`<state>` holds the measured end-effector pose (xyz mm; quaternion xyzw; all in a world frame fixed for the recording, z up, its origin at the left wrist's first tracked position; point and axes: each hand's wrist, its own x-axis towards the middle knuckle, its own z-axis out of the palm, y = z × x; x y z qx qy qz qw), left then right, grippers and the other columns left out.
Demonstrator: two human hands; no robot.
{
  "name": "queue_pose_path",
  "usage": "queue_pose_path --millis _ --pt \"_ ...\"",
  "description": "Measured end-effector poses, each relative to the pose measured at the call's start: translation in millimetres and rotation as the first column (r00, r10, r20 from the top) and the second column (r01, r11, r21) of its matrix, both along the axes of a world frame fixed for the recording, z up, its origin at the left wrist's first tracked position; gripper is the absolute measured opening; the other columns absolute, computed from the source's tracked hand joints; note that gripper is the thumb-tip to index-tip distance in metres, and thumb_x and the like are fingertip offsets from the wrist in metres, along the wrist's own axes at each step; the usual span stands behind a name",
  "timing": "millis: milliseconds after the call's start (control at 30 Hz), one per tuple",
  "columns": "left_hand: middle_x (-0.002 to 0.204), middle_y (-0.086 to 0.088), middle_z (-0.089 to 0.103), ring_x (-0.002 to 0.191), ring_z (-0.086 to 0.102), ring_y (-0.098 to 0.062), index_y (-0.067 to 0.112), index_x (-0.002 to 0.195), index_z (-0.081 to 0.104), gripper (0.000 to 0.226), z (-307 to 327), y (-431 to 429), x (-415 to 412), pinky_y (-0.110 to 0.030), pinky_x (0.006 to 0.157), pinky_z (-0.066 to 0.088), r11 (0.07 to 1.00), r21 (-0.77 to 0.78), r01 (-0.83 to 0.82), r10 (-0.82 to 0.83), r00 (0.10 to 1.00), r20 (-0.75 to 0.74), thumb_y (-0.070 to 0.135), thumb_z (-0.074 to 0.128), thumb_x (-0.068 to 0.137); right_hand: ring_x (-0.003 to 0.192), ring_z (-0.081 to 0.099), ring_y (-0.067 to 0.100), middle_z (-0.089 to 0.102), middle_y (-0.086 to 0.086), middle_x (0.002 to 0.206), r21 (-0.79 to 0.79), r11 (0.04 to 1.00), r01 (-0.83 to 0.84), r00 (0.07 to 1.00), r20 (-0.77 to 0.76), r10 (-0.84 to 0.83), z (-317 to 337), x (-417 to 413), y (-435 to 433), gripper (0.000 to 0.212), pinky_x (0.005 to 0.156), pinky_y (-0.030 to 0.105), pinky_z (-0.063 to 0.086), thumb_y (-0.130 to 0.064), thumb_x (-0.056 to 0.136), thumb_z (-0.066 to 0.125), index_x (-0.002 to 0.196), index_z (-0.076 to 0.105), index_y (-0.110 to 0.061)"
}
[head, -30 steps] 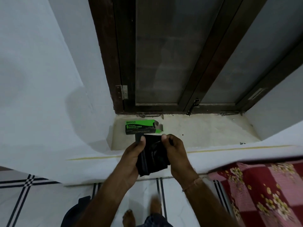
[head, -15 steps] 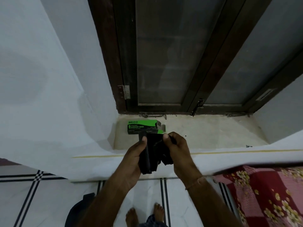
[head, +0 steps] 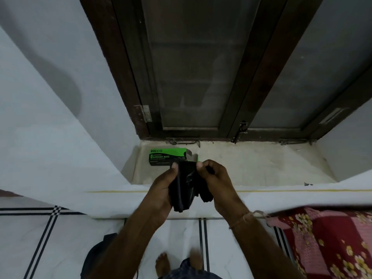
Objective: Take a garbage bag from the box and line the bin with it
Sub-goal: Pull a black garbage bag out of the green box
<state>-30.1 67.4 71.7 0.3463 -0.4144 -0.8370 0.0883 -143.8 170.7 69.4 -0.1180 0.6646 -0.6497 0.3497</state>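
The window (head: pixel 193 77) is in front of me, with its sill (head: pixel 251 166) below it. A red quilt (head: pixel 326 242) lies to my right. A dark thing (head: pixel 94 256) sits on the floor by my left foot. It may be the bin, but I cannot tell.

The box (head: pixel 165 156) lies on the sill near its left end, with its right flap open. The bag (head: pixel 185 190) is out of the box. It is a black, folded wad held between my hands, just this side of the box and over the sill's front edge.

My left hand (head: pixel 161 192) grips the bag's left part, thumb pressed on top and fingers behind. My right hand (head: pixel 219 184) pinches the top edge with the thumb and curls round a fold that hangs off to the right.

As I judge it, the step is unfolding the bag and finding its mouth. To do this well I would:

- Keep one hand as the anchor and let the other peel off one fold at a time, rather than tug the whole wad, because thin film stretches and tears.
- Once it hangs flat, rub the top edge between thumb and finger to part the two layers.
- Shake air into it before taking it to the bin.
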Motion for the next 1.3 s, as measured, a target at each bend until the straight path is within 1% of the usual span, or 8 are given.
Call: queue_pose_path --millis 167,300,500,700,833,967,1167,1300 --pt "0.126 -0.022 0.071 0.120 0.064 -0.045 0.012 0.135 0.063 0.051 2 6 -6 -0.045 0.089 0.058 0.999 0.025 -0.021 0.019 0.998 0.055 0.047 0.044 0.104 0.055 0.052 0.025 0.058 0.023 0.077 0.009 1.000 -0.014 1.000 -0.020 0.014 -7 -13 -2 0.018 0.038 0.022 0.040 -0.010 0.106 0.051 0.096 0.059 0.003" --pt "0.124 -0.014 0.074 0.116 0.070 -0.033 0.019 0.134 0.064 0.046 -1 9 -6 -0.050 0.098 0.056 0.997 -0.064 -0.034 0.037 0.999 0.036 0.047 0.048 0.102 0.104 0.074 0.030 0.077 0.015 0.109 -0.093 0.993 -0.069 0.996 0.058 0.074 -4 -14 -3 0.032 0.083 0.034 0.062 -0.022 0.109 0.047 0.106 0.075 -0.006" --pt "0.130 -0.017 0.070 0.121 0.067 -0.035 0.015 0.137 0.062 0.050 -5 12 -7 -0.053 0.101 0.054 0.996 -0.045 -0.075 0.076 0.997 0.007 0.048 0.042 0.105 0.074 0.071 0.024 0.073 0.008 0.077 -0.024 0.991 -0.132 0.989 0.058 0.134 -8 -21 2 0.020 0.065 0.030 0.056 -0.022 0.097 0.068 0.083 0.073 -0.009" --pt "0.128 -0.020 0.071 0.116 0.069 -0.038 0.016 0.138 0.062 0.056 -10 17 -14 -0.040 0.080 0.061 0.997 -0.052 -0.064 0.066 0.996 0.051 0.054 0.038 0.104 0.073 0.063 0.024 0.070 0.011 0.083 -0.021 0.995 -0.096 0.994 0.051 0.097 -13 -26 7 0.021 0.052 0.024 0.051 -0.012 0.106 0.051 0.097 0.068 -0.003" --pt "0.124 -0.019 0.073 0.111 0.072 -0.035 0.017 0.134 0.065 0.052 -10 22 -18 -0.041 0.080 0.061 0.997 -0.049 -0.055 0.057 0.998 0.032 0.050 0.037 0.106 0.064 0.068 0.025 0.074 0.018 0.090 -0.062 0.981 -0.182 0.971 0.144 0.189 -3 -22 10 0.040 0.041 0.023 0.045 -0.036 0.108 0.047 0.112 0.075 -0.008" --pt "0.131 -0.016 0.070 0.122 0.066 -0.033 0.014 0.138 0.061 0.048 -12 22 -16 -0.050 0.105 0.051 0.996 -0.071 -0.054 0.055 0.998 0.009 0.045 0.047 0.104 0.071 0.069 0.031 0.075 0.019 0.087 -0.070 0.982 -0.178 0.974 0.131 0.186 0 -23 12 0.029 0.048 0.025 0.052 -0.028 0.098 0.067 0.102 0.075 0.000" --pt "0.133 -0.016 0.069 0.124 0.065 -0.034 0.015 0.139 0.061 0.053 -16 20 -12 -0.053 0.106 0.049 0.997 -0.048 -0.060 0.060 0.998 0.016 0.049 0.038 0.106 0.051 0.049 0.028 0.063 0.014 0.070 0.027 0.994 -0.103 0.989 0.111 0.100 -10 -29 17 0.022 0.042 0.028 0.039 -0.023 0.102 0.061 0.086 0.066 -0.009" --pt "0.128 -0.013 0.073 0.119 0.068 -0.032 0.015 0.134 0.064 0.056 -17 22 -15 -0.048 0.102 0.052 0.995 0.000 -0.098 0.097 0.994 0.040 0.053 0.041 0.100 0.088 0.067 0.030 0.075 0.016 0.094 0.016 0.997 -0.075 0.995 0.072 0.074 -13 -29 12 0.023 0.077 0.040 0.058 -0.009 0.106 0.051 0.104 0.071 0.000"
